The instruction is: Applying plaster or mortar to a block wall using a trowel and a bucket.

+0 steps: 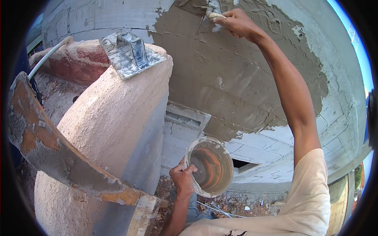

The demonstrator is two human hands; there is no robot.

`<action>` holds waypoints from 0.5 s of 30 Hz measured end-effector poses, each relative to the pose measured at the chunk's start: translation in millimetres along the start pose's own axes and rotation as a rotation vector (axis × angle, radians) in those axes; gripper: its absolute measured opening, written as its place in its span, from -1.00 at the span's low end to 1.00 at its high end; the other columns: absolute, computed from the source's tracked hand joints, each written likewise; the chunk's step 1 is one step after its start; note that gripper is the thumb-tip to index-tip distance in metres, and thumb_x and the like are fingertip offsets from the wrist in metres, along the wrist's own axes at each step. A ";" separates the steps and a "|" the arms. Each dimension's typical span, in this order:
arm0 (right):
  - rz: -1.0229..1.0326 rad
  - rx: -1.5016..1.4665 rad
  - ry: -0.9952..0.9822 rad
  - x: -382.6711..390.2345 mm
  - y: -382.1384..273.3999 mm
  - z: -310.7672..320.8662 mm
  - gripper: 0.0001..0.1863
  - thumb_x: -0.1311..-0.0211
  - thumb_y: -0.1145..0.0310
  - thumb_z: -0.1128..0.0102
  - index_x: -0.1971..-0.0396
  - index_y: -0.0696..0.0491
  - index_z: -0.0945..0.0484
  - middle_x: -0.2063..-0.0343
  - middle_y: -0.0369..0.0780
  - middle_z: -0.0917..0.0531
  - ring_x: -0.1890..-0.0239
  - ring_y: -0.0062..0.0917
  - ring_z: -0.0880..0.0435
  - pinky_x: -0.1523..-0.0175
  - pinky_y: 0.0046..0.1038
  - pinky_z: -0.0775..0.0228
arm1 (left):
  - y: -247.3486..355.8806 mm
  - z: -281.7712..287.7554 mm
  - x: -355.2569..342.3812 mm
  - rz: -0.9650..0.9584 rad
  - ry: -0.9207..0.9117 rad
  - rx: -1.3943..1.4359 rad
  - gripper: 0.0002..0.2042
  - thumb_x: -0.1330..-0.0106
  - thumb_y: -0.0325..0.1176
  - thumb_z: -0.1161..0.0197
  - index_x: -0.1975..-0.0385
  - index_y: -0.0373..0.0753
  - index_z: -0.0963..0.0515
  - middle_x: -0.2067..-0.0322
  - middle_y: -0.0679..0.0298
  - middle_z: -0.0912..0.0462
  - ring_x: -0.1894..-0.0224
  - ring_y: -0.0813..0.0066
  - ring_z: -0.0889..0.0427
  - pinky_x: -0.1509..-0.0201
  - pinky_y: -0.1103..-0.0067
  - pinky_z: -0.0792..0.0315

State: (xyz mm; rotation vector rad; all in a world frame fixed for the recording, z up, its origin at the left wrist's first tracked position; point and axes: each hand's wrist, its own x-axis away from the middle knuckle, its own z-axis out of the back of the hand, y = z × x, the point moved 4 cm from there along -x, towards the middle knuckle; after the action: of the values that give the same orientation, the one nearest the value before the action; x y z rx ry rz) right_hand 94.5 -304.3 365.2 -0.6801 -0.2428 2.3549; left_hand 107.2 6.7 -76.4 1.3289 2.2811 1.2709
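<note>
My right hand (238, 24) is closed on the pale handle of a trowel (213, 10), its blade against wet grey mortar (252, 78) spread over a block wall (267, 149) in the upper middle. Low in the middle, my left hand (182, 176) grips the rim of a mortar-smeared bucket (208, 165) with some grey residue and orange showing inside. To the left, a mortar-caked float (132, 55) rests on the top of a rough pinkish masonry pillar (98, 118).
A mortar-crusted plank (59, 149) crosses the pillar at the left. Behind it are a reddish ledge (75, 63) and a white pipe (47, 57). A recessed opening (185, 118) and a dark opening (242, 165) mark the wall. Rubble and cables (224, 208) lie at its foot.
</note>
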 end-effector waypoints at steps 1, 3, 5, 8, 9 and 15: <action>0.057 -0.031 0.082 -5.1 -5.9 7.7 -0.64 -0.42 0.03 -0.32 0.36 0.05 -0.71 0.68 -0.42 -0.44 0.70 -0.76 -0.30 0.60 -0.54 -0.06 | -1.0 1.5 -0.3 -0.032 -0.003 0.001 -0.66 -0.01 -0.70 -0.26 0.17 -0.55 -0.77 0.10 0.13 -0.82 0.33 0.63 -0.63 0.21 0.65 -0.47; 0.172 -0.104 0.187 -17.7 -7.9 25.0 -0.62 -0.45 0.00 -0.30 0.34 0.04 -0.71 0.67 -0.40 -0.47 0.69 -0.77 -0.37 0.61 -0.53 -0.09 | -0.7 -4.4 1.4 -0.016 -0.006 0.034 -0.64 -0.01 -0.71 -0.26 0.14 -0.54 -0.77 0.13 0.15 -0.82 0.34 0.64 -0.62 0.23 0.67 -0.46; 0.116 -0.101 0.117 -16.0 -15.2 8.3 -0.63 -0.45 0.01 -0.30 0.34 0.04 -0.73 0.67 -0.39 -0.48 0.68 -0.77 -0.38 0.61 -0.53 -0.11 | 1.5 -6.0 -2.2 -0.010 0.001 0.062 -0.62 -0.02 -0.72 -0.25 0.11 -0.54 -0.76 0.16 0.18 -0.82 0.35 0.66 -0.61 0.24 0.68 -0.45; 0.017 0.042 -0.156 -2.0 -14.0 -46.2 -0.62 -0.33 0.06 -0.32 0.39 0.13 -0.72 0.67 -0.35 -0.50 0.69 -0.70 -0.42 0.60 -0.48 -0.17 | 3.6 -10.1 -3.3 0.015 0.009 0.015 -0.71 -0.04 -0.72 -0.25 0.21 -0.54 -0.77 0.13 0.14 -0.83 0.35 0.66 -0.61 0.25 0.68 -0.44; -0.006 0.124 -0.248 4.2 -8.2 -68.6 -0.61 -0.28 0.07 -0.34 0.41 0.17 -0.72 0.67 -0.33 -0.50 0.69 -0.66 -0.44 0.59 -0.44 -0.20 | 3.8 -12.9 -3.9 0.039 0.005 0.023 -0.74 -0.05 -0.72 -0.25 0.26 -0.54 -0.77 0.08 0.12 -0.82 0.35 0.66 -0.62 0.26 0.67 -0.45; 0.061 0.408 -0.382 9.4 -6.9 -164.4 -0.52 -0.11 0.11 -0.31 0.35 0.34 -0.70 0.35 0.10 -0.75 0.27 -0.09 -0.76 0.17 -0.09 -0.52 | 5.5 -6.9 -3.7 -0.055 -0.038 -0.006 -0.77 -0.09 -0.70 -0.25 0.28 -0.53 -0.77 0.01 0.15 -0.82 0.36 0.66 -0.62 0.26 0.65 -0.48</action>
State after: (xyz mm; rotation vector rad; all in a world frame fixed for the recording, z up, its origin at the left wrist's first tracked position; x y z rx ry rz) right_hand 179.7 -294.0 224.4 -0.0426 0.0980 2.4724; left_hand 108.8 1.0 -68.9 1.2686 2.2701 1.2235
